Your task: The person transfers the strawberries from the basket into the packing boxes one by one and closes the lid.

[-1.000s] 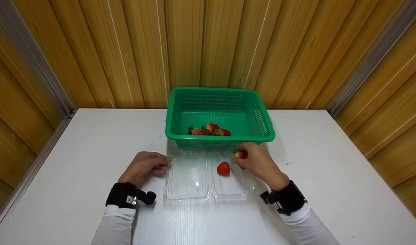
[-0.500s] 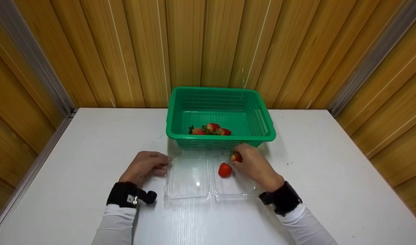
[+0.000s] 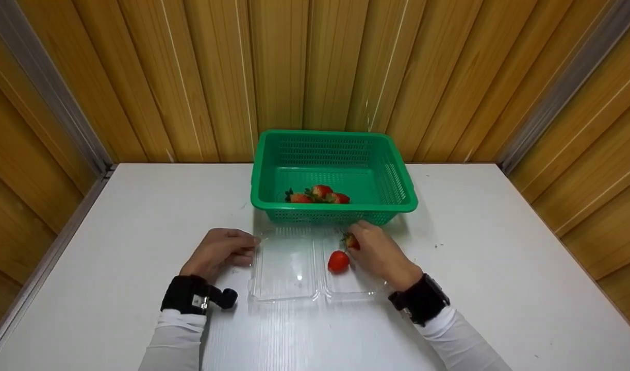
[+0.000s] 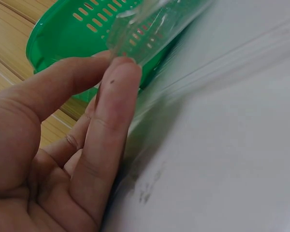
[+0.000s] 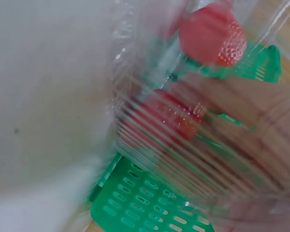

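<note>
Wood-patterned panels (image 3: 294, 67) back the white table (image 3: 114, 232). Only the left wrist view clearly shows the left hand (image 3: 215, 253) pinching the clear box (image 3: 284, 275) by its edge. At its right half, the right hand (image 3: 379, 253) pinches a leafy strawberry (image 3: 351, 241) beside a glossy red one (image 3: 338, 263); fingers hide part, ribbed plastic veils the right wrist view.

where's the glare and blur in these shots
Head view: a small bright glint on the clear container, plus a broad sheen on the white table. Left wrist view: soft focus at the container's edge, a dim shadow beside the left hand. Right wrist view: haziest, with clear plastic ribs streaking across the held strawberry.
</note>
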The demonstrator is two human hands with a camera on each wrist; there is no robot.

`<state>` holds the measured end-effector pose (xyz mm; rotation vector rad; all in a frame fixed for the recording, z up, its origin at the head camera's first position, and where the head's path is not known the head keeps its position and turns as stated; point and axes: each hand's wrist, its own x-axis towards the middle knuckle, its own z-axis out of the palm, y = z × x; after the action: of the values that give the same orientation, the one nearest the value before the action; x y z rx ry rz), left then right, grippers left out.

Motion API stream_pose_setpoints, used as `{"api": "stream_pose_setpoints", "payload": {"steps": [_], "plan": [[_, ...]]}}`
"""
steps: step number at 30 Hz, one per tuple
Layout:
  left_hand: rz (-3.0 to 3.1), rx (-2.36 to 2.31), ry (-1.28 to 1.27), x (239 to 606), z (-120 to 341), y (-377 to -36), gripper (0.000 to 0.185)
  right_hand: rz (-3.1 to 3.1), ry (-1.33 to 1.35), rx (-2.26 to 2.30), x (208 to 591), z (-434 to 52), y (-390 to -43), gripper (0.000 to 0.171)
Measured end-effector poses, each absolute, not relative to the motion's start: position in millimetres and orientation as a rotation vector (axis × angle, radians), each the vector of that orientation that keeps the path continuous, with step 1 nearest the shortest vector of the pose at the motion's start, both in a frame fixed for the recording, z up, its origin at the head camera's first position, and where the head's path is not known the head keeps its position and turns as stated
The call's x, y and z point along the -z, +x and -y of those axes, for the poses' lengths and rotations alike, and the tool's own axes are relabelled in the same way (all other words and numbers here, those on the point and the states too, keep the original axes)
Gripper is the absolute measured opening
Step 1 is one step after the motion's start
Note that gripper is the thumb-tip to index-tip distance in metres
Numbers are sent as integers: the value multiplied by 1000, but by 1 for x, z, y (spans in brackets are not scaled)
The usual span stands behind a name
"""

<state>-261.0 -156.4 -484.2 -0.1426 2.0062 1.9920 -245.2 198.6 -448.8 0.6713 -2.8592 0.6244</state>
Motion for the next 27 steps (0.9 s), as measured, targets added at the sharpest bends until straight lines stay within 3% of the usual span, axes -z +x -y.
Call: {"api": "stream_pose_setpoints", "payload": {"steps": [27], "plan": [[-1973,-2022,-159,486,155,-262,25,2865,713,-590,449,-198,-244,19]]}}
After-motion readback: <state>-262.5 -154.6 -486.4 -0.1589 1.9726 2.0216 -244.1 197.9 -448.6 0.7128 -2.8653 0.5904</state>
